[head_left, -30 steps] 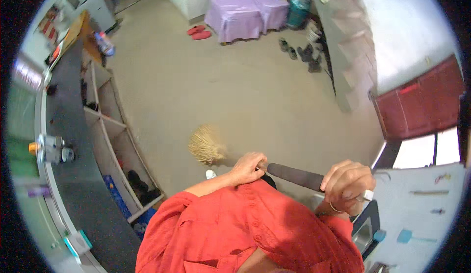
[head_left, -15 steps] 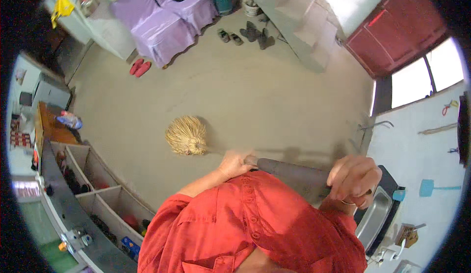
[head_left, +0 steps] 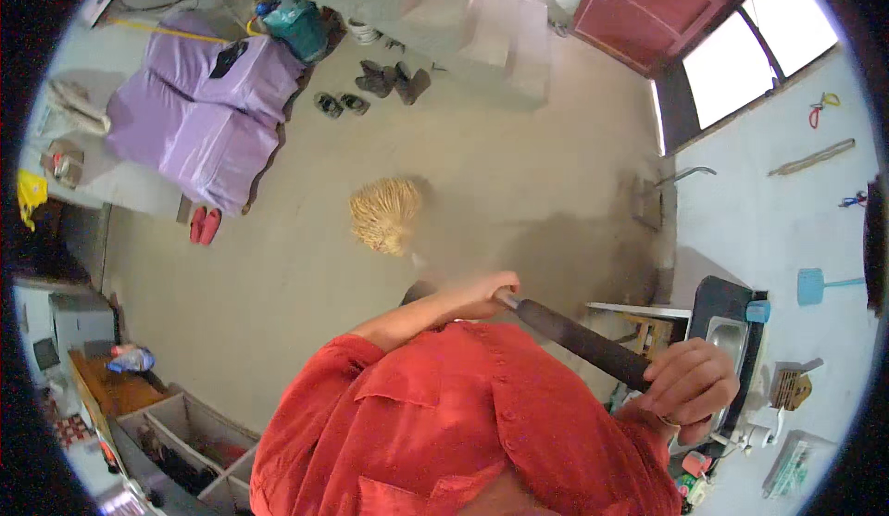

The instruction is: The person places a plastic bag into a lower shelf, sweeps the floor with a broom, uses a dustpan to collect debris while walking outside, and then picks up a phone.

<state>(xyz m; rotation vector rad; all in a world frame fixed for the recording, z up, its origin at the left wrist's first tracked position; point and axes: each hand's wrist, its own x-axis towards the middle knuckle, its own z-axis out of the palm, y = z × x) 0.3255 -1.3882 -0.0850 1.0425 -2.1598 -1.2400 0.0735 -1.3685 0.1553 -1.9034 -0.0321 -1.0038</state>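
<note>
A mop with a round head of yellow strands (head_left: 385,212) rests on the floor ahead of me. Its handle slants back to the right, ending in a thick dark grip (head_left: 583,338) in front of my red shirt. My left hand (head_left: 486,292) is closed around the handle just below that grip, its fingers partly blurred. Near the top end, my right hand (head_left: 690,382) wraps round the dark grip. Between the mop head and my left hand the handle is hard to make out.
Purple-covered seats (head_left: 199,113) stand far left, with red slippers (head_left: 205,225) in front. Several dark shoes (head_left: 394,81) lie by the stairs (head_left: 505,39). On the right are a sink (head_left: 727,345) and a wall with a blue swatter (head_left: 811,286). Shelf compartments (head_left: 190,423) are at lower left.
My view has turned, so the seats and shoes sit farther left. The mop head appears farther up and right in the picture. Both hands keep their hold on the handle.
</note>
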